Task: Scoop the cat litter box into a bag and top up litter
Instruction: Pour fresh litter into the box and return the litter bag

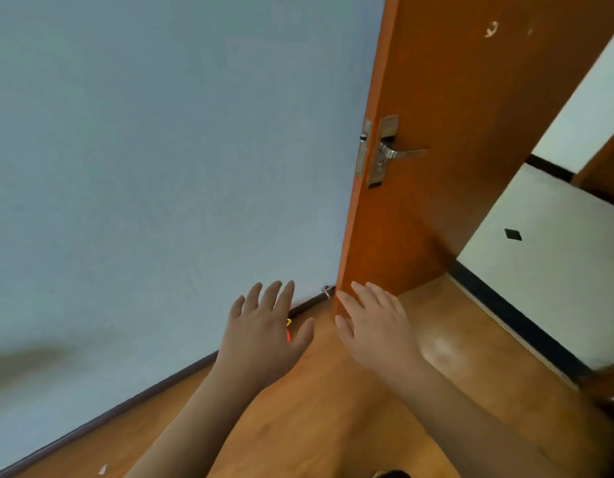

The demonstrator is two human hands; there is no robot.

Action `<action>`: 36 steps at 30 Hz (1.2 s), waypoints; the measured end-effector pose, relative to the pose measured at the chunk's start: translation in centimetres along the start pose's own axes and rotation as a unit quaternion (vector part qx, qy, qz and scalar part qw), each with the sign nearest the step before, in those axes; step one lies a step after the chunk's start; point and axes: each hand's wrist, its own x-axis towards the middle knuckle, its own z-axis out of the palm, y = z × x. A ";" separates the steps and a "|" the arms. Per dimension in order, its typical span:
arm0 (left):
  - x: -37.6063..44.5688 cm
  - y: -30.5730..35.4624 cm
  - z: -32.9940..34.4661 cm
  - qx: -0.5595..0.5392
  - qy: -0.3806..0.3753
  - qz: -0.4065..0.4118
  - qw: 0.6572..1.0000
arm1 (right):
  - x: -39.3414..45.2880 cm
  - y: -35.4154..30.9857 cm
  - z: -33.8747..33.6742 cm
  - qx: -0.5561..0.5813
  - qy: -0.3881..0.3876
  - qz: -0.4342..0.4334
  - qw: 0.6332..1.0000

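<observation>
No litter box, scoop, bag or litter shows in the head view. My left hand (264,326) is stretched forward over the wooden floor with its fingers straight and spread, holding nothing. My right hand (374,322) reaches forward beside it, fingers straight, its fingertips at the lower edge of the orange door (436,98); whether they touch the door I cannot tell. A small red and yellow thing (289,328) peeks out between my left thumb and palm, mostly hidden.
The orange door stands open, with a metal lever handle (398,152) and lock plate. A pale blue wall (160,167) with a dark skirting board (126,405) runs on the left. Wooden floor (333,408) lies below; white tiled floor (546,243) lies beyond the threshold on the right.
</observation>
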 end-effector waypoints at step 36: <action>-9.1 63.2 9.8 0.104 -0.031 0.712 0.694 | -44.5 36.5 -3.6 0.029 0.080 0.652 0.753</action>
